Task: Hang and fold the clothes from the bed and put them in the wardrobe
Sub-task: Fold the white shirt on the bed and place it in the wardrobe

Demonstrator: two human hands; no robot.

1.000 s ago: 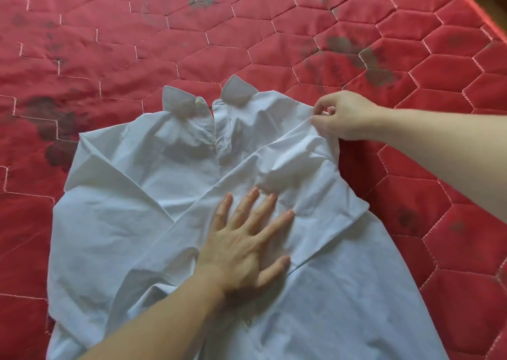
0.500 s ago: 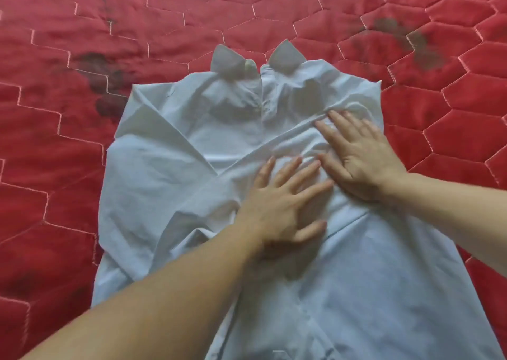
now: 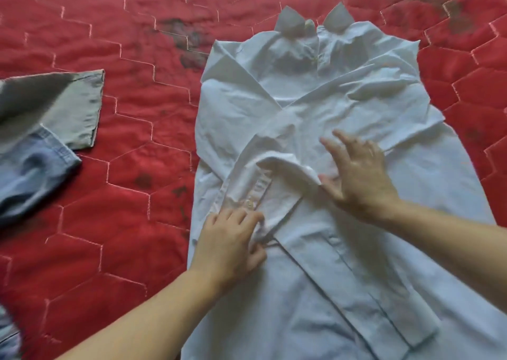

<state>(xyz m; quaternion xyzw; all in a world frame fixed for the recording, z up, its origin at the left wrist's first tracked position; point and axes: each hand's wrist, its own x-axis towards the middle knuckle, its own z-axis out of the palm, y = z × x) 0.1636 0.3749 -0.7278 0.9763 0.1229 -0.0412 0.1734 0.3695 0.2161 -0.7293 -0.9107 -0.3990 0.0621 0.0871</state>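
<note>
Shirt (image 3: 323,129), white, lies flat on the red quilted bed (image 3: 137,222), collar at the far end, both sleeves folded across its chest. I see my left hand (image 3: 233,246) on the shirt's near-left part, fingers curled and pinching a folded sleeve's cuff. My right hand (image 3: 356,176) hovers or rests over the shirt's middle, fingers spread and straight, holding nothing. Well left of the shirt, a grey-green garment (image 3: 68,104) overlaps a blue denim one (image 3: 30,173) at the bed's edge of view.
</note>
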